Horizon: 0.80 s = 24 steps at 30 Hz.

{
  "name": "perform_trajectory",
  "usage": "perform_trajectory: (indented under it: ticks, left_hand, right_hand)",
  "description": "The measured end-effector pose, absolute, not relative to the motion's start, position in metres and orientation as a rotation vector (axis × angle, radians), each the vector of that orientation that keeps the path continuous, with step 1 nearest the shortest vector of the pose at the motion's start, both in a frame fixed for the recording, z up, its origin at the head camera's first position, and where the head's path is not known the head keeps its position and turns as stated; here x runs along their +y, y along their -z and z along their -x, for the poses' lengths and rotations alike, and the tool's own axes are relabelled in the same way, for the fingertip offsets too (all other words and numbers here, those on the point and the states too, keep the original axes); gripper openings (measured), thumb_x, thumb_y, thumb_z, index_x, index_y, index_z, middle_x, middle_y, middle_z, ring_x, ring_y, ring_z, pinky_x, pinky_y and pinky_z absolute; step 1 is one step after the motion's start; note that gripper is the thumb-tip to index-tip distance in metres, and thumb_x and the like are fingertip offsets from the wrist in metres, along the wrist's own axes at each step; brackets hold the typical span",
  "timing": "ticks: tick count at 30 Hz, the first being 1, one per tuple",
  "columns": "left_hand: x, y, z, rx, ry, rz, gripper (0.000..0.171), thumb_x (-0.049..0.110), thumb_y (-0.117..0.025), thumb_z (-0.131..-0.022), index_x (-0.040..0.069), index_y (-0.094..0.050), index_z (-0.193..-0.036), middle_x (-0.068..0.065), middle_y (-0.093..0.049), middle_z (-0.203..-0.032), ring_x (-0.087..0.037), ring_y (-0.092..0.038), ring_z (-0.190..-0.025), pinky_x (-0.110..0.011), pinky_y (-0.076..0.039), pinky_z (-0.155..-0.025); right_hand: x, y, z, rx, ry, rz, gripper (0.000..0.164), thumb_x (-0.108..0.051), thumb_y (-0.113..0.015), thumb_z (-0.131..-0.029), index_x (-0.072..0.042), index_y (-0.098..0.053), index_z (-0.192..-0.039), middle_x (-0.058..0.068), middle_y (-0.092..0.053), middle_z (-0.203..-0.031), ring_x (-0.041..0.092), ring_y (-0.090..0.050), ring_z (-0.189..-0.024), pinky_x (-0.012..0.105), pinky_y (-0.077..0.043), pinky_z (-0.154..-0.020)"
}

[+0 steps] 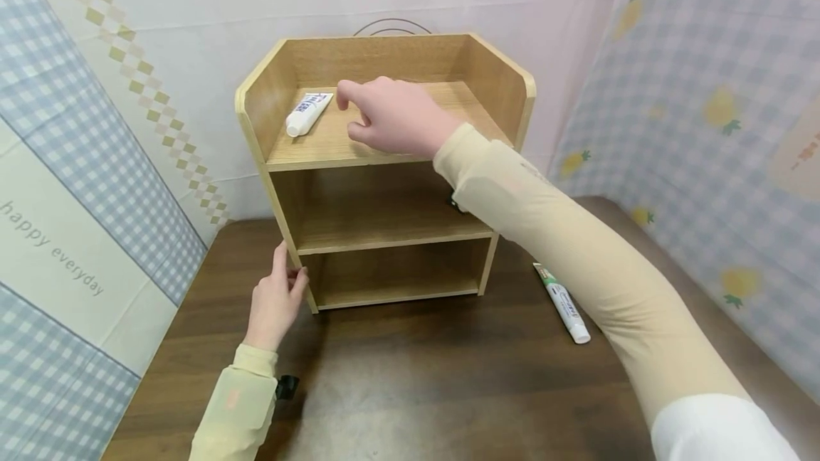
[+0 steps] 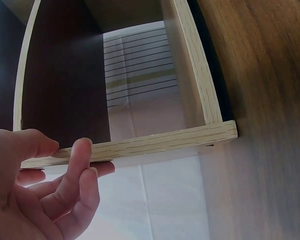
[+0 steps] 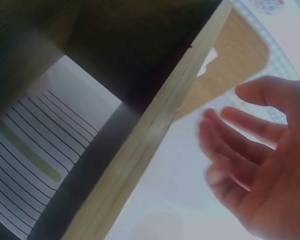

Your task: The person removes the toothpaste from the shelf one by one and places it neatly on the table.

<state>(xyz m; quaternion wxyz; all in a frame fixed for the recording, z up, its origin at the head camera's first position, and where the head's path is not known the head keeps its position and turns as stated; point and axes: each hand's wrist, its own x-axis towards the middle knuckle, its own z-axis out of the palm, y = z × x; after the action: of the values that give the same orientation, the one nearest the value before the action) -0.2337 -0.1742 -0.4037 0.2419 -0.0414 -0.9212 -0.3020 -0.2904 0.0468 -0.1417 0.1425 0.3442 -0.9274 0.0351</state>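
Note:
A small wooden shelf [image 1: 397, 239] with three levels stands on the table. My left hand [image 1: 275, 299] grips the front edge of its left side panel, low down; in the left wrist view the thumb and fingers [image 2: 80, 155] lie on either side of the board. Over the top level hovers my right hand [image 1: 400, 116], fingers loosely bent and holding nothing. Just left of its fingertips a white tube [image 1: 309, 114] with blue lettering lies on the top board, cap toward the front. In the right wrist view the right hand [image 3: 260, 160] is beyond the board's front edge.
A green-and-white tube [image 1: 564, 304] lies on the dark wooden table [image 1: 410, 390], right of the shelf. On the middle level a small dark object [image 1: 456, 202] is mostly hidden by the right forearm. Patterned cloth [image 1: 692, 91] hangs behind and at both sides.

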Motion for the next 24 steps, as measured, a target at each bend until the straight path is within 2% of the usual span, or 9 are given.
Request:
perform_trajectory:
  ticks: [3,8,12,16,24]
  left_hand:
    - [-0.174,0.403,0.234,-2.521,0.830,0.110,0.047,0.019,-0.049,-0.090,0.018,-0.029,-0.132,-0.011,-0.069,-0.078,-0.020,-0.063,-0.061,-0.037,-0.046,-0.052]
    - [-0.172,0.403,0.234,-2.522,0.819,0.127,0.047,0.019,-0.049,-0.090,0.016,-0.030,-0.132,-0.012,-0.069,-0.077,-0.023,-0.064,-0.062,-0.040,-0.046,-0.054]
    - [-0.170,0.403,0.235,-2.522,0.819,0.144,0.047,0.019,-0.050,-0.090,0.014,-0.030,-0.132,-0.012,-0.069,-0.079,-0.023,-0.065,-0.063,-0.041,-0.046,-0.055]
    - [-0.168,0.403,0.235,-2.546,0.843,0.142,0.049,0.020,-0.049,-0.091,0.016,-0.028,-0.135,-0.013,-0.069,-0.082,-0.020,-0.063,-0.059,-0.038,-0.046,-0.052]
    - [-0.164,0.404,0.233,-2.588,0.862,0.119,0.051,0.022,-0.048,-0.091,0.019,-0.025,-0.137,-0.012,-0.069,-0.084,-0.015,-0.061,-0.053,-0.033,-0.045,-0.051]
  right_hand:
    - [0.036,0.138,0.300,-2.745,-0.025,-1.040,0.036,-0.021,-0.041,-0.085,-0.020,-0.046,-0.121,-0.001,-0.053,-0.081,0.014,-0.050,-0.079,0.030,-0.040,-0.064]
    - [0.020,0.135,0.310,-2.796,0.030,-1.073,0.039,-0.022,-0.044,-0.087,-0.018,-0.044,-0.125,0.000,-0.056,-0.112,0.016,-0.049,-0.099,0.036,-0.042,-0.082]
    - [0.011,0.135,0.318,-2.824,0.061,-1.061,0.042,-0.012,-0.041,-0.085,-0.020,-0.044,-0.126,-0.001,-0.052,-0.126,0.017,-0.049,-0.107,0.038,-0.043,-0.080]
    - [0.006,0.134,0.326,-2.847,0.070,-1.067,0.049,-0.003,-0.036,-0.080,-0.022,-0.044,-0.125,0.001,-0.052,-0.127,0.016,-0.049,-0.104,0.036,-0.042,-0.074]
    - [0.001,0.140,0.340,-2.890,0.020,-1.142,0.051,-0.001,-0.036,-0.081,-0.024,-0.041,-0.126,0.004,-0.051,-0.125,0.018,-0.049,-0.109,0.036,-0.040,-0.084]
